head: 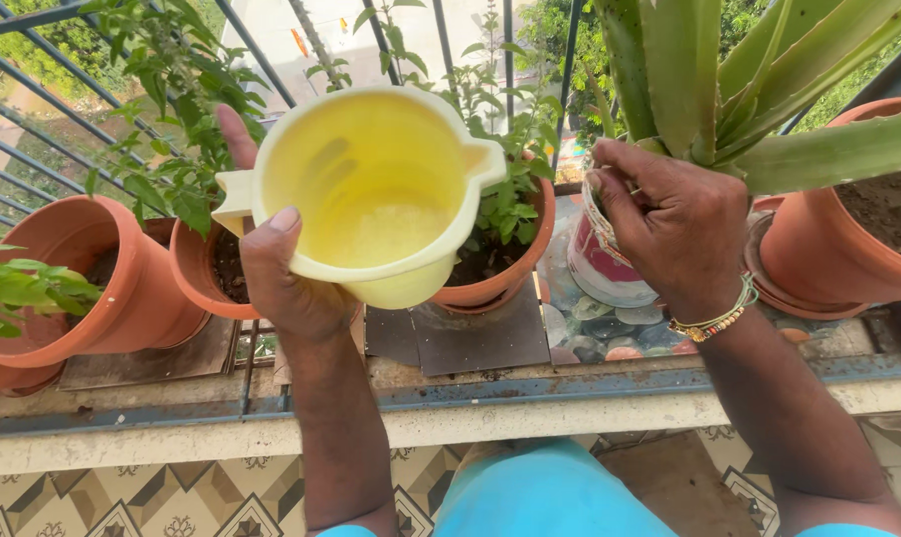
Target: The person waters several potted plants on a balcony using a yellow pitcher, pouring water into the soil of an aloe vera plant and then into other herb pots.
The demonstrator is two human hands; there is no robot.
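- Left hand (283,283) closed in a grip on the rim of a pale yellow plastic jug (371,189); thumb over the near rim, a fingertip showing past the far edge by the handle tab.
- Jug held tilted with its mouth toward the camera, a spout on the right side; pale liquid or sheen visible at the bottom, cannot tell which.
- Jug raised in front of a terracotta pot (495,273) with a small leafy plant, which stands on a dark square tile (470,338).
- Right hand (674,229) curled in a grip over the rim of a white and red painted pot (605,268) holding an aloe plant (709,70); fingers over the top edge, palm on the near side.
- Beaded bracelet (714,318) on the right wrist.
- Painted pot resting on a tray of coloured pebbles (595,328).
- Large terracotta pot (848,229) just right of the right hand, soil showing.
- Left of the jug: smaller terracotta pot (207,273) with a bushy green plant, then a bigger tilted terracotta pot (92,283).
- All pots lined up on a balcony ledge (470,398) behind a dark metal railing (43,89).
- Patterned floor tiles (172,497) below the ledge; blue garment (540,497) at bottom centre.
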